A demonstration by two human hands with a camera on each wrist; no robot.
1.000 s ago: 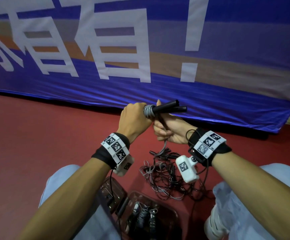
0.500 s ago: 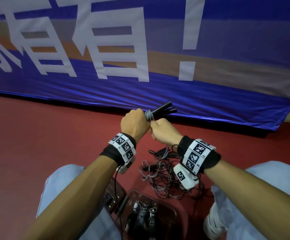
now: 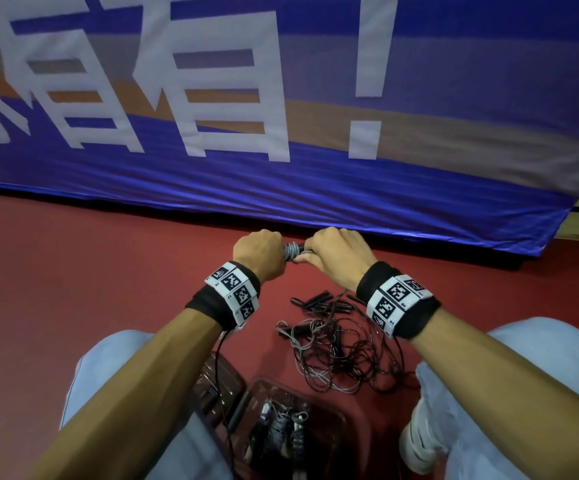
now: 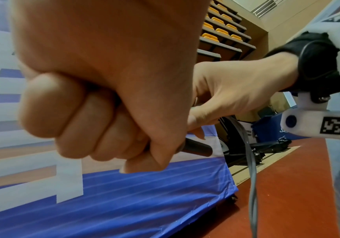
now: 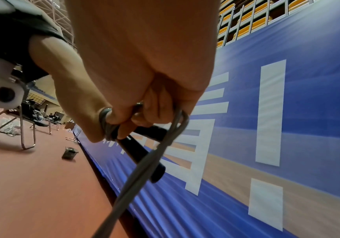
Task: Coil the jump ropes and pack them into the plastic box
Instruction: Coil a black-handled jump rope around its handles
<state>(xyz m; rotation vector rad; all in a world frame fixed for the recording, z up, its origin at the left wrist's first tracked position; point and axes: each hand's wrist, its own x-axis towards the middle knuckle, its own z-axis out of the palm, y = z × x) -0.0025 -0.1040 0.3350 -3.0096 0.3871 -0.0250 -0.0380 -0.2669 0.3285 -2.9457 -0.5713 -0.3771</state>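
Observation:
My left hand point(image 3: 258, 252) is a fist gripping the black handles point(image 5: 140, 149) of a jump rope, held above the red floor. Grey cord point(image 3: 291, 250) is wound in tight turns round the handles between my two hands. My right hand point(image 3: 333, 254) curls over the handles' right part and pinches the grey cord point(image 5: 144, 162), which hangs down in a double strand point(image 4: 252, 185). A tangle of loose jump ropes point(image 3: 336, 348) lies on the floor below my hands. The clear plastic box point(image 3: 333, 424) stands between my knees with several coiled ropes point(image 3: 281, 431) inside.
A blue banner point(image 3: 281, 188) runs along the wall just beyond my hands. My knees point(image 3: 540, 375) flank the box and the tangle. A small dark case point(image 3: 211, 386) sits left of the box. Chairs point(image 5: 28, 127) stand far along the red floor.
My right hand went from under the handles, round, to on top of them, carrying the cord over. Both hands have dropped lower and the protruding handle ends are now covered.

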